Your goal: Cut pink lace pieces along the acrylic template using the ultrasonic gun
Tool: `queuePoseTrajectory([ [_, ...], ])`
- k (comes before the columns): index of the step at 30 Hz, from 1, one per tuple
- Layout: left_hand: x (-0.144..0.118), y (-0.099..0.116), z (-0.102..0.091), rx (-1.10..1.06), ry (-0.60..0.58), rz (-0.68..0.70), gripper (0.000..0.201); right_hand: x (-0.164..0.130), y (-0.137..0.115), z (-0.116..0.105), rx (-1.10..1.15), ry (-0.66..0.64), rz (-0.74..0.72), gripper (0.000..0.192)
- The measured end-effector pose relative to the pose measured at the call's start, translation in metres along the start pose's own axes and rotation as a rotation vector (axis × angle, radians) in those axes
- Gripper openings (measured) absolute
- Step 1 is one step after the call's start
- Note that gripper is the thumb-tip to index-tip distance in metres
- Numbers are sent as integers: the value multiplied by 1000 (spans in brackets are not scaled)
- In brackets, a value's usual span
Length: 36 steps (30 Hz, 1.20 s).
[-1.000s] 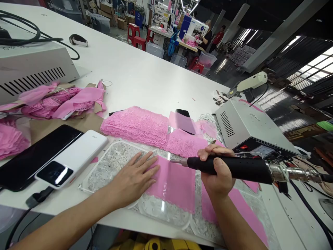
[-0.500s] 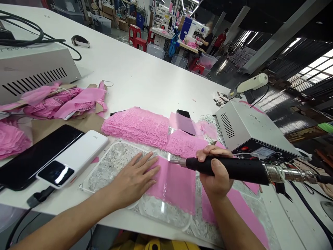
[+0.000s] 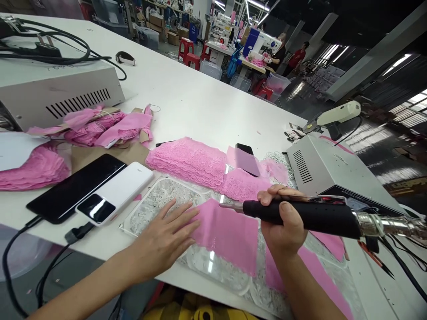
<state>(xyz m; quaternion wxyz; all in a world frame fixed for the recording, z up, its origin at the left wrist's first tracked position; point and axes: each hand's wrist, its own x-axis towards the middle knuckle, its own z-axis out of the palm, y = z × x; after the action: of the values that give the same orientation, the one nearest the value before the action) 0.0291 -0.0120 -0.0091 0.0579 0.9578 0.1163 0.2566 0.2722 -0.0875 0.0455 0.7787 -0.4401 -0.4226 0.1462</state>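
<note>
My left hand (image 3: 167, 240) lies flat with its fingers spread, fingertips at the left edge of a pink fabric piece (image 3: 230, 240). That piece rests on a clear plastic sheet (image 3: 213, 275) with a grey marbled pattern beneath it. In my right hand (image 3: 285, 222) is a black handheld welding tool (image 3: 300, 215), its metal tip pointing left at the fabric's upper edge. Whether the tip touches the fabric I cannot tell. Just beyond lie a stack of pink lace pieces (image 3: 188, 162) and a single lace piece (image 3: 245, 184).
A white power bank (image 3: 133, 189) and a black phone (image 3: 80, 186) lie at the left. Grey machine boxes stand at the back left (image 3: 76, 91) and right (image 3: 330, 164). Orange-handled tweezers (image 3: 375, 258) lie at the right. Pink bundles (image 3: 123, 126) sit behind the phone.
The view has swung slightly left, so things appear further right. My left hand has slid back a little toward the fabric's left edge. The tool tip sits closer to the fabric's upper left corner.
</note>
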Motion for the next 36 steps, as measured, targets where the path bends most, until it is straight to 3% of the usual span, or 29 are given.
queuePoseTrajectory([
  [7, -31, 1, 0, -21, 61, -63, 34, -3, 12, 22, 39, -32, 23, 8],
  [23, -31, 5, 1, -56, 103, -121, 30, 4, 14, 24, -35, 35, -5, 8],
  [36, -31, 6, 2, -79, 102, -135, 29, 2, 16, 22, -55, -5, -9, 6],
])
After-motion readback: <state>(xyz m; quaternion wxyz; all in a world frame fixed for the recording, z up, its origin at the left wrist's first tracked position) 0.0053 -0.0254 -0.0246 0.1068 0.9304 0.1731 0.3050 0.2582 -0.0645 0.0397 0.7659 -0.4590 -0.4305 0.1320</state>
